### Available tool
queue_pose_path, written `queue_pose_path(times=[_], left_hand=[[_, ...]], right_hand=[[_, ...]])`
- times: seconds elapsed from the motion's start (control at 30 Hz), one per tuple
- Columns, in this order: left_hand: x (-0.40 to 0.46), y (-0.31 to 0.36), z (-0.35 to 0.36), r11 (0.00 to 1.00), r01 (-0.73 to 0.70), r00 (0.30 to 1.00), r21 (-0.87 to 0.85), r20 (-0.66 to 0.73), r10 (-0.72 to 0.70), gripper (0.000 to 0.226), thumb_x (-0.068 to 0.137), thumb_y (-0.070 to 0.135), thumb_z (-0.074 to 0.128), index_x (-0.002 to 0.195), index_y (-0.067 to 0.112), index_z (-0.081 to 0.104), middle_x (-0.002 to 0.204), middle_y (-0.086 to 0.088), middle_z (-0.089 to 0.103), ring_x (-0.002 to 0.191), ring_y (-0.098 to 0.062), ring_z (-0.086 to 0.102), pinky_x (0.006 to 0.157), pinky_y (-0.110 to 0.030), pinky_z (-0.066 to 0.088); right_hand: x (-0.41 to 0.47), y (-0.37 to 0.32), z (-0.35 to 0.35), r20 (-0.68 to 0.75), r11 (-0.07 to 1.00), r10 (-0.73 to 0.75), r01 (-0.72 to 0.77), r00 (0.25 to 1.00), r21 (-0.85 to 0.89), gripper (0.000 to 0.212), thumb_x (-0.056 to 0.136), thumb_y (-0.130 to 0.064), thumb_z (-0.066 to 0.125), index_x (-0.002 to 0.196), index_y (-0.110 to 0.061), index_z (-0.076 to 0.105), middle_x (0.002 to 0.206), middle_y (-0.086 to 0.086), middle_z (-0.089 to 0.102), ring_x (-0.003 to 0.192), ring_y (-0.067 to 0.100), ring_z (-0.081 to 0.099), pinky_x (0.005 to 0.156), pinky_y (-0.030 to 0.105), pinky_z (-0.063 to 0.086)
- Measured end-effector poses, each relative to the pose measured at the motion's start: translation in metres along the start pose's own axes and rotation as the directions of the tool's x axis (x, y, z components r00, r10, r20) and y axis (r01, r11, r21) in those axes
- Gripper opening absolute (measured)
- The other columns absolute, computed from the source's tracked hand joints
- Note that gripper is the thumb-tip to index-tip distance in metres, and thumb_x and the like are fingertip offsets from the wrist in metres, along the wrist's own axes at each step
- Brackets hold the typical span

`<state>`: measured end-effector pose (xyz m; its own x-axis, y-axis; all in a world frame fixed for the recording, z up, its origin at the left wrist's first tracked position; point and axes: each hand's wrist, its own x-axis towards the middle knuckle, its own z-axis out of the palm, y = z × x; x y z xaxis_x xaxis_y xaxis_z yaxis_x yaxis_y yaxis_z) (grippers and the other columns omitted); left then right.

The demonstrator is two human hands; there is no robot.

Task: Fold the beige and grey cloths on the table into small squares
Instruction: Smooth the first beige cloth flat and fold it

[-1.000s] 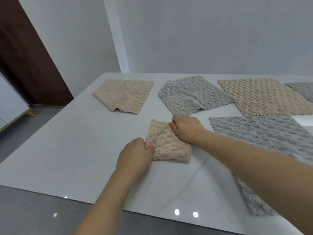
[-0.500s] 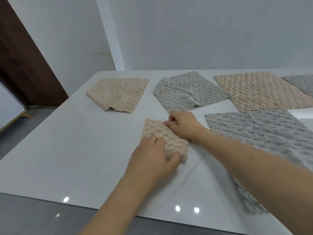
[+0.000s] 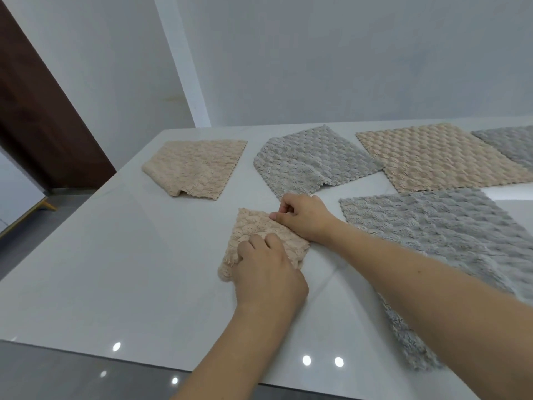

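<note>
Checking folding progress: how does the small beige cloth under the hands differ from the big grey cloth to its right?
The small beige bubble-textured cloth is folded into a compact square; the large grey bubble-textured cloth lies spread open. The beige one is held by the left hand and right hand; the grey one has only the right forearm above it. Both share the same bubbled plush weave and rest on the white table.

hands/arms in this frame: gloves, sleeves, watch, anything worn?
Nothing worn that shows. Left hand and right hand are bare, no gloves, rings or watch visible. Both forearms are bare up to the frame edge, with no sleeve in view.
</note>
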<state>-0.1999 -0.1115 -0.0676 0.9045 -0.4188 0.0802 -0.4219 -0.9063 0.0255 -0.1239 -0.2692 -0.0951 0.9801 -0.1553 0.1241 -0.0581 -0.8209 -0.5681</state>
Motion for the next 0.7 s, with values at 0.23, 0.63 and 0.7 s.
queue_pose_path(times=[0.23, 0.63, 0.7], left_hand=[[-0.008, 0.0, 0.006, 0.998, 0.027, 1.0, -0.051, -0.006, -0.027, 0.048, 0.057, 0.031, 0.043, 0.092, 0.002, 0.056, 0.093, -0.017, 0.052, 0.086, -0.032, 0.048, 0.069, -0.041, 0.046], [0.014, -0.029, -0.04, 0.988, -0.128, 0.907, -0.089, 0.393, 0.153, 0.034, 0.102, 0.018, 0.029, 0.131, 0.006, 0.041, 0.135, -0.022, 0.039, 0.126, -0.038, 0.034, 0.105, -0.046, 0.03], [0.016, -0.036, -0.028, 0.989, -0.055, 0.942, -0.138, 0.322, 0.098, 0.035, 0.103, 0.029, 0.028, 0.128, 0.01, 0.043, 0.135, -0.014, 0.04, 0.127, -0.032, 0.033, 0.105, -0.044, 0.033]], right_hand=[[-0.001, -0.002, 0.001, 0.001, 0.999, -0.019, 0.019, 1.0, -0.045, 0.029, 0.089, -0.052, 0.057, 0.081, -0.025, 0.052, 0.07, -0.015, 0.053, 0.075, 0.013, 0.051, 0.079, 0.03, 0.036], [-0.002, -0.004, 0.0, -0.005, 0.999, -0.02, 0.02, 1.0, -0.049, 0.027, 0.09, -0.051, 0.057, 0.081, -0.026, 0.051, 0.069, -0.015, 0.052, 0.077, 0.014, 0.052, 0.079, 0.03, 0.034], [-0.003, -0.005, -0.001, -0.008, 0.999, -0.021, 0.02, 1.0, -0.043, 0.027, 0.09, -0.05, 0.057, 0.08, -0.027, 0.05, 0.069, -0.015, 0.053, 0.077, 0.013, 0.052, 0.08, 0.031, 0.035]])
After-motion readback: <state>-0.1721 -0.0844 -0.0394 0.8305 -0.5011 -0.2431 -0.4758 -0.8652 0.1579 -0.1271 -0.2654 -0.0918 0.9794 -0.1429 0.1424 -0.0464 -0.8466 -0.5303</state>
